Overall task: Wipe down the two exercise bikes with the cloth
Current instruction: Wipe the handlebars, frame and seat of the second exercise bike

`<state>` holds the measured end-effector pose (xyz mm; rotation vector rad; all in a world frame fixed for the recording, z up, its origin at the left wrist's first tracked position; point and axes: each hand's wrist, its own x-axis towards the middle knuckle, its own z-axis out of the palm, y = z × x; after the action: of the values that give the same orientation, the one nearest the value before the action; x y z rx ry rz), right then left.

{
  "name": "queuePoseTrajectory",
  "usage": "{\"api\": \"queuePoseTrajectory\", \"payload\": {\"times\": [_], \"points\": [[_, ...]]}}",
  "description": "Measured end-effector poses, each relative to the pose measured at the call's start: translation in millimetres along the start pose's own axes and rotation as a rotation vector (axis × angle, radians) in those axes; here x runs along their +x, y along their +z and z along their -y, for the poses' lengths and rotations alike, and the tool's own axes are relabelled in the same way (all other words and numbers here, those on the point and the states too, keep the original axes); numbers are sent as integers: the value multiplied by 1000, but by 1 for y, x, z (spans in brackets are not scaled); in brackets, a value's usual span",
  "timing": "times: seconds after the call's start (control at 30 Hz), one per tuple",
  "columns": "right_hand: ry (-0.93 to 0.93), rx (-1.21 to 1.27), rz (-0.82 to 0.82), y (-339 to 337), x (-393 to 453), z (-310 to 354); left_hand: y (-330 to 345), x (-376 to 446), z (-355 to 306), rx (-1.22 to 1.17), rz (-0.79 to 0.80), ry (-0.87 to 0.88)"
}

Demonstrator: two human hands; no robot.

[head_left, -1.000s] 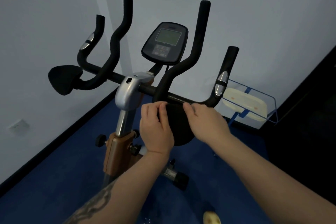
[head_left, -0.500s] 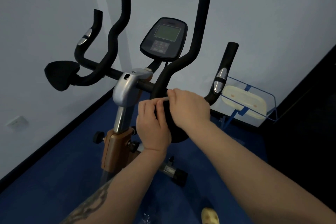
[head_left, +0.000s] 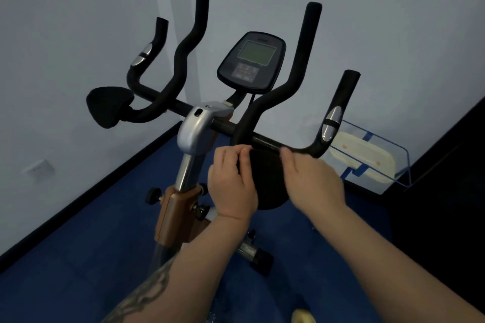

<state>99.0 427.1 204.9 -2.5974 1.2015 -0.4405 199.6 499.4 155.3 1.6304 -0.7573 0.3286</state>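
Both hands are up at the bike's handlebar [head_left: 273, 142], working the right-hand elbow pad [head_left: 270, 181], the dark one hanging just below the crossbar. Left hand [head_left: 232, 186] sits at nine o'clock of the pad, fingers curled and pinching its top edge. Right hand [head_left: 313, 181] is at three o'clock, fingertips hooked over the same edge where it meets the bar. No clear sight of the cloth here: the dark thing between the hands may be cloth draped over the pad, or the bare pad itself, and I cannot tell which.

My read is that the step in hand is the pad and the bar stretch behind it. To do it well, keep the left hand steadying the pad so it doesn't swing, and let the right draw along the edge and down the face in overlapping passes. Get into the seam under the bar, where sweat collects.

Still looking untouched from here: the console [head_left: 250, 63] at twelve o'clock, the silver pulse grip [head_left: 331, 123] at two, and the other pad [head_left: 110, 105] out at ten. Go light on the console screen. A second bike isn't in view.
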Motion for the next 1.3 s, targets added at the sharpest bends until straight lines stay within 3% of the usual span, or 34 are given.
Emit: {"api": "queuePoseTrajectory", "payload": {"times": [0.13, 0.3, 0.37, 0.47, 0.63, 0.7, 0.8, 0.87, 1.03, 1.17, 1.3], "points": [[75, 103, -47, 6, -5, 7, 2, -2, 1, -14, 1, -25], [37, 497, -296, 26, -36, 12, -1, -2, -6, -47, 69, -135], [-37, 524, -362, 25, -45, 6, -6, -4, -9, -105, 126, -198], [-123, 407, -321, 13, -25, 11, -20, -1, -10, -298, 230, -356], [-305, -113, -245, 3, -21, 22, -41, 19, -10, -578, 436, -617], [-415, -141, -198, -2, -21, 24, -45, 26, -11, -622, 470, -660], [-349, -11, -186, -6, -6, 38, -45, 26, -12, -645, 463, -670], [-323, -62, -196, 1, -16, 46, -43, 24, -12, -643, 445, -658], [-574, -120, -86, 4, -42, 30, -39, 20, -12, -620, 422, -651], [-420, -51, -187, -7, -30, 25, -37, 14, -14, -538, 375, -598], [-513, -5, -132, -2, -56, 14, -30, 6, -18, -281, 300, -486]]}}
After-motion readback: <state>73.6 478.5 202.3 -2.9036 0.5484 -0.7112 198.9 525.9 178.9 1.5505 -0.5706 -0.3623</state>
